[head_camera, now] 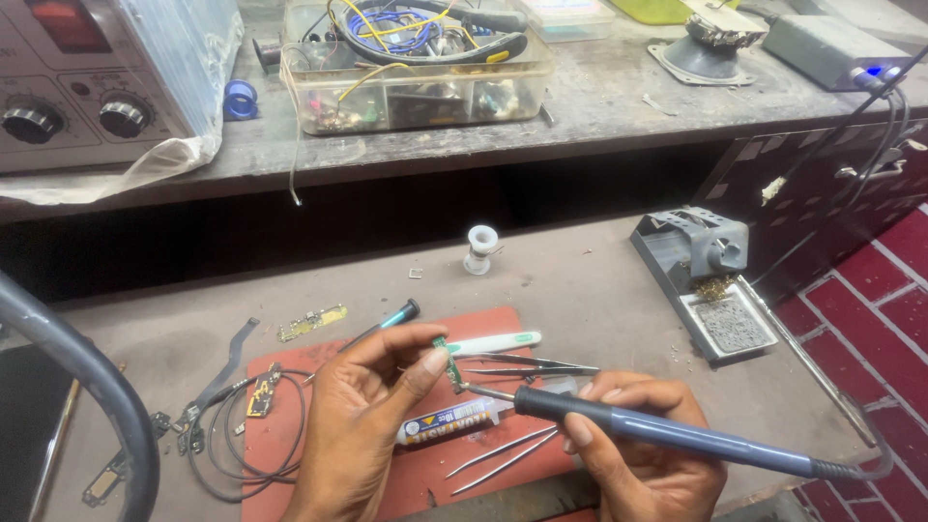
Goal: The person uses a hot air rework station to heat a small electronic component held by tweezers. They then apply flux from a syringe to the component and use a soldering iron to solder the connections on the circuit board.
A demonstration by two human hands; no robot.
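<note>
Circuit board, small and green, pinched upright between thumb and fingertips of the left hand, above the red mat at the bench's near edge. Soldering iron gripped in the right hand, fingers clenched round the grey-blue handle; the metal tip points toward 9 o'clock and meets the lower edge of the board. Iron's cable runs off toward 3 o'clock.

On the mat below the hands: white tube with a blue and yellow label, lying flat; two pairs of steel tweezers at 5 o'clock from the board, another pair just at 3 o'clock. White-handled tool at 1 o'clock. Black-tipped teal tool at 11 o'clock.

Thin black cables coiled at 9 o'clock, over the mat's left edge. Solder spool stands at 12 o'clock, well apart. Iron stand with sponge tray at 2 o'clock. Clear parts box on the upper shelf.
</note>
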